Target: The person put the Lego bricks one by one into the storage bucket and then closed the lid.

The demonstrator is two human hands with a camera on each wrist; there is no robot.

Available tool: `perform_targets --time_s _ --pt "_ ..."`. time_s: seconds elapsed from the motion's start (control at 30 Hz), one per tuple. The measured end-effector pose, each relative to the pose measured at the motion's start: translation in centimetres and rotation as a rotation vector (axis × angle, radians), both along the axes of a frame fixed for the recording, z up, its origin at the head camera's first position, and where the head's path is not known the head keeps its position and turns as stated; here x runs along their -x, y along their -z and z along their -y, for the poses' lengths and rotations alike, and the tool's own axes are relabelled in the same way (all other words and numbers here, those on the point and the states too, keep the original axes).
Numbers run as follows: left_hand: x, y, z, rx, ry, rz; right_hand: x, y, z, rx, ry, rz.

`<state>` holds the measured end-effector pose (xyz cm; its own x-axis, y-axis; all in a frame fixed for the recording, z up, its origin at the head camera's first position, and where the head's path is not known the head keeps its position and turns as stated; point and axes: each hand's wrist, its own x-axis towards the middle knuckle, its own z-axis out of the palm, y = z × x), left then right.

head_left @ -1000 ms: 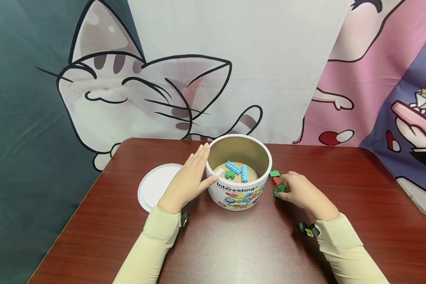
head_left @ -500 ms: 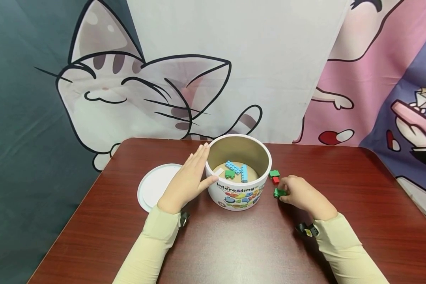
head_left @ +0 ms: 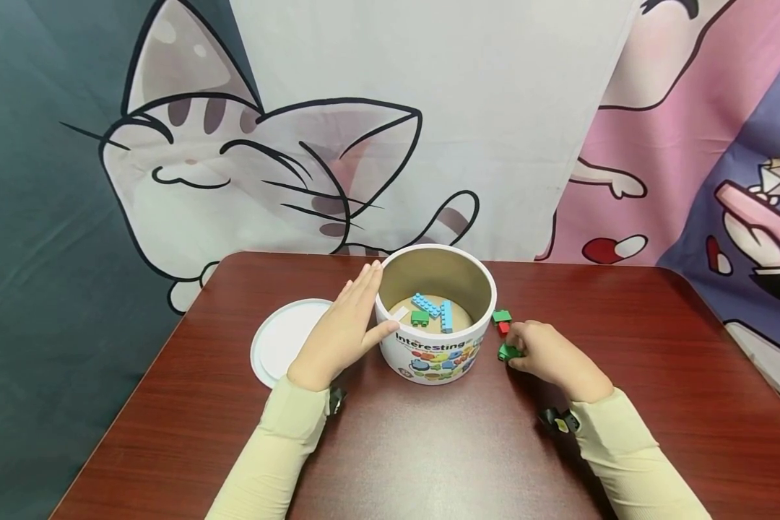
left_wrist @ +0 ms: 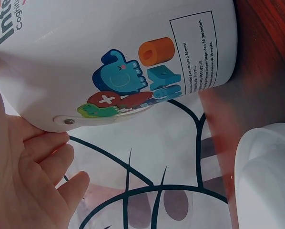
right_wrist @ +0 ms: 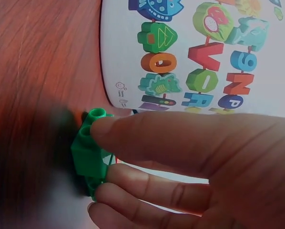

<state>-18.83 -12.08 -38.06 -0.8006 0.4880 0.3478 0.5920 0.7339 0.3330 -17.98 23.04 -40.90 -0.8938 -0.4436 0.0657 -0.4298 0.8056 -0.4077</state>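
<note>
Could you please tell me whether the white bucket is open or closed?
The bucket is open: the white lid lies on the table beside it, and bricks show inside.

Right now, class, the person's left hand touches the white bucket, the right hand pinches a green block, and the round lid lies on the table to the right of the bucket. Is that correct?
Not quite: the round lid lies to the left of the bucket, as the head view shows. The left hand touching the bucket and the right hand pinching a green block are right.
</note>
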Motion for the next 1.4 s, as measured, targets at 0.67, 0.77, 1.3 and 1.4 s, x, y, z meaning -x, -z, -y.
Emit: perform_targets --time_s 0.67,0.77,1.3,1.4 --pt "-0.1 -0.1 -0.1 -0.01 0.005 0.006 -0.2 0.0 0.9 -0.018 0.008 0.017" --pt "0.0 0.0 -0.1 -0.01 0.004 0.004 -0.2 0.0 1.2 -0.017 0.013 0.034" --pt "0.1 0.1 0.0 -0.01 0.006 -0.004 -0.4 -0.1 1.5 -0.022 0.045 -0.007" --pt "0.1 0.2 0.0 -0.017 0.009 -0.007 -0.5 -0.4 1.5 -0.007 0.056 -0.047"
